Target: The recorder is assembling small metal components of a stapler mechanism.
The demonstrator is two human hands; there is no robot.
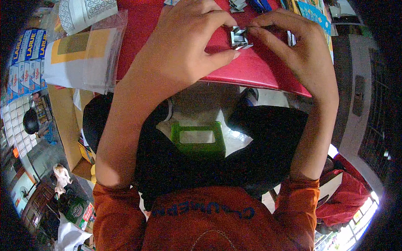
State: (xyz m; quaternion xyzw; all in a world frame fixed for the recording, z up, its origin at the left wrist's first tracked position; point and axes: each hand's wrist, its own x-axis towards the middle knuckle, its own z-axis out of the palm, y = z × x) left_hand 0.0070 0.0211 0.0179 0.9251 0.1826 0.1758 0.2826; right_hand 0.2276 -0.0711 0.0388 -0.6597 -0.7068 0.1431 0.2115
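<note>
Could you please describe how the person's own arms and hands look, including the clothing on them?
The left hand and right hand are bare, without gloves. The forearms are uncovered too, and no watch or bracelet shows. Orange sleeves end near the elbows, with no visible print.

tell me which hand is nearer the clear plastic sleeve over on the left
Left. The left hand is to the right of the clear plastic sleeve; the right hand is farther right, past the small silvery piece.
</note>
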